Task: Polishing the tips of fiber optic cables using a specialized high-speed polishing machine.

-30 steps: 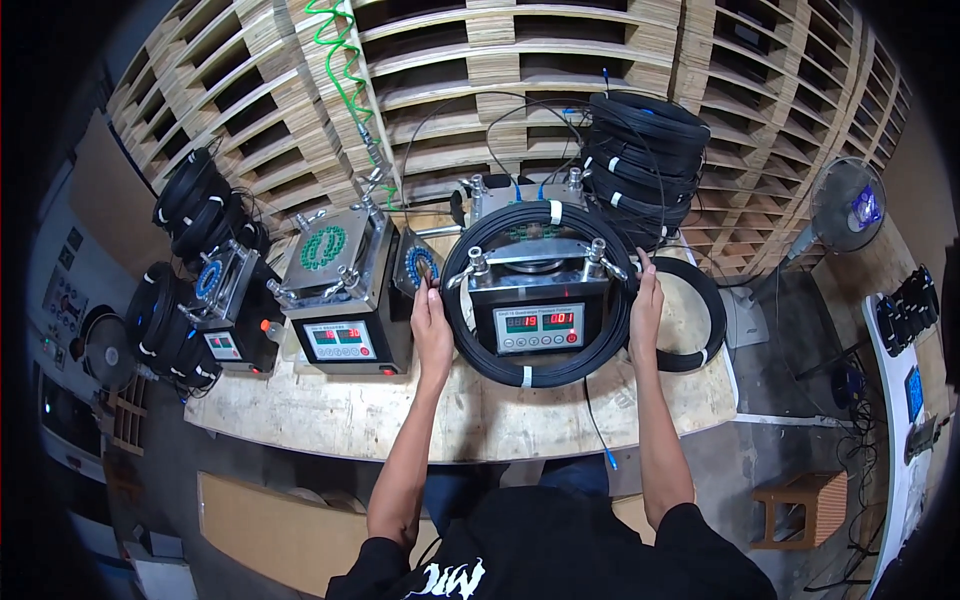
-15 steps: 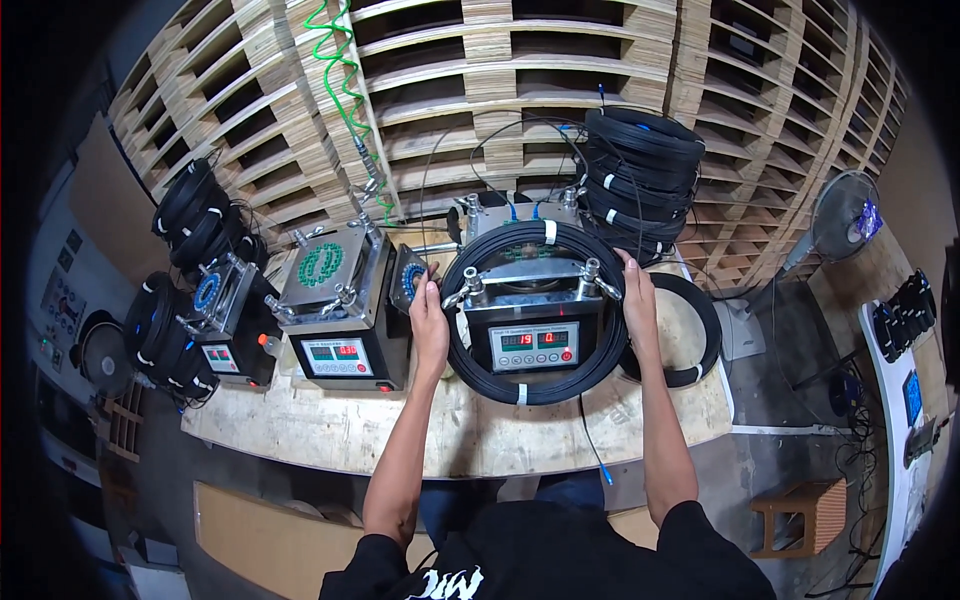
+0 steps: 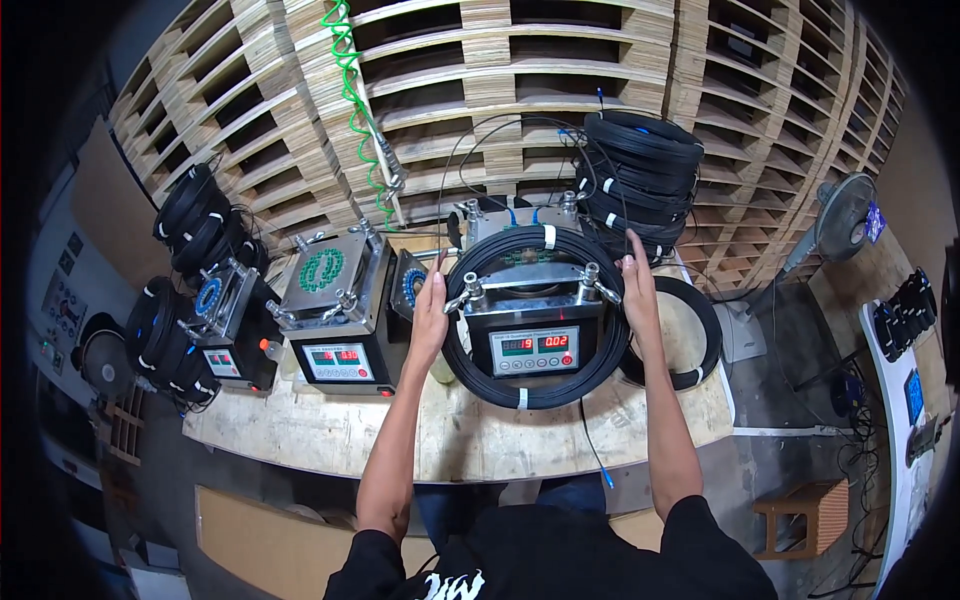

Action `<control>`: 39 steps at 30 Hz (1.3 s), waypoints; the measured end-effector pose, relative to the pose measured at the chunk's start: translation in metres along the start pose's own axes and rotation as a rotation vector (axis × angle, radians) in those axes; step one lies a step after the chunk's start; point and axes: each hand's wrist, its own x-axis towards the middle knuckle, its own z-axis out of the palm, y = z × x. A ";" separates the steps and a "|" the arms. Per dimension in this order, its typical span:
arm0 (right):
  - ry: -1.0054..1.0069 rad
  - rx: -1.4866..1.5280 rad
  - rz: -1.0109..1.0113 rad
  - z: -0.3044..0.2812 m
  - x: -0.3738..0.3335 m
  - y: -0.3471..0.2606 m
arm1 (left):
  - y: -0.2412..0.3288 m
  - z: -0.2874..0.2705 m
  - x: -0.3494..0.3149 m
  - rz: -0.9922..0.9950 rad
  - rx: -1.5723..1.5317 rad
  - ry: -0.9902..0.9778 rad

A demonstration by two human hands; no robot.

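A round coil of black cable (image 3: 468,375), bound with white tape bands, hangs around the front of a polishing-type machine (image 3: 535,352) with a lit red display and metal corner clamps. My left hand (image 3: 430,308) is at the coil's left side, fingers stretched upward. At the opposite side is my right hand (image 3: 640,290), its fingers straight and slightly spread. Both palms face the coil, at or very near its rim; whether they still touch cannot be told. A loose cable end with a blue tip (image 3: 607,477) dangles over the table's front edge.
Two similar machines (image 3: 335,310) (image 3: 228,310) stand to the left. Stacked black cable coils (image 3: 640,180) rise behind on the right; another coil (image 3: 705,330) lies at the right edge of the wooden table (image 3: 480,440). Behind are wooden pallets (image 3: 590,45), and a fan (image 3: 840,215) stands right.
My fingers have straightened and opened away from the coil, the right ones most plainly. The coil stays around the machine, slightly lower in view. The machine's display reading has changed.
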 end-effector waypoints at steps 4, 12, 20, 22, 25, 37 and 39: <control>0.017 0.095 0.086 -0.003 0.005 0.008 | -0.008 -0.007 0.014 -0.149 -0.188 -0.079; -0.032 0.137 0.089 -0.003 0.010 0.013 | 0.017 0.000 0.015 -0.269 -0.350 -0.145; -0.082 0.031 0.060 -0.006 0.022 0.015 | 0.021 0.000 0.020 -0.268 -0.279 -0.139; -0.064 0.008 0.075 -0.004 0.019 0.014 | 0.021 -0.002 0.022 -0.422 -0.217 -0.101; -0.021 -0.050 0.068 -0.001 0.023 0.014 | 0.017 -0.001 0.028 -0.431 -0.227 -0.140; 0.036 -0.042 0.198 0.018 0.055 0.016 | 0.024 0.009 0.051 -0.452 -0.235 -0.127; 0.062 0.028 0.196 0.026 0.069 0.017 | 0.021 0.008 0.064 -0.421 -0.224 -0.113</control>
